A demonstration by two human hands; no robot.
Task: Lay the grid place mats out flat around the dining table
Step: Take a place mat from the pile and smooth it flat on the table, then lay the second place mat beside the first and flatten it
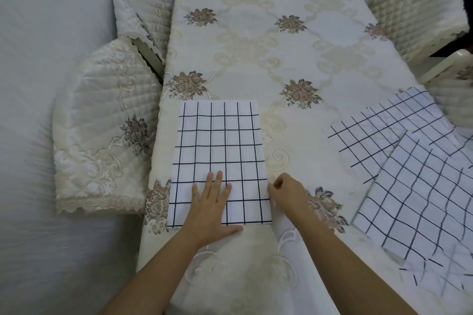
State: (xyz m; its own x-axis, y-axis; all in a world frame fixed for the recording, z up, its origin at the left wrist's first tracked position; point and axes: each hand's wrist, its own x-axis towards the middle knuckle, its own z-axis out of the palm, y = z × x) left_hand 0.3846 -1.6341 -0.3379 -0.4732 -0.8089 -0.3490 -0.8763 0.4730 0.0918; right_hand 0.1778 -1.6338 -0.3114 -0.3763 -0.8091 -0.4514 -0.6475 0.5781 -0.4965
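Cream cloth-covered dining table (281,59): embroidered with flowers; its far half lies open for more mats.
Quilted cream chair covers (102,135): crowd the left edge, likely marking seats.
White black-lined grid mats (422,199): heaped overlapping at the near right edge.
White grid place mat (220,140): flat, squared to the near left edge.
Left hand (212,202): fingers straight, pressing the mat to pin it.
Right hand (286,192): fingers curled, pinching the mat's right edge, probably to tug it smooth.
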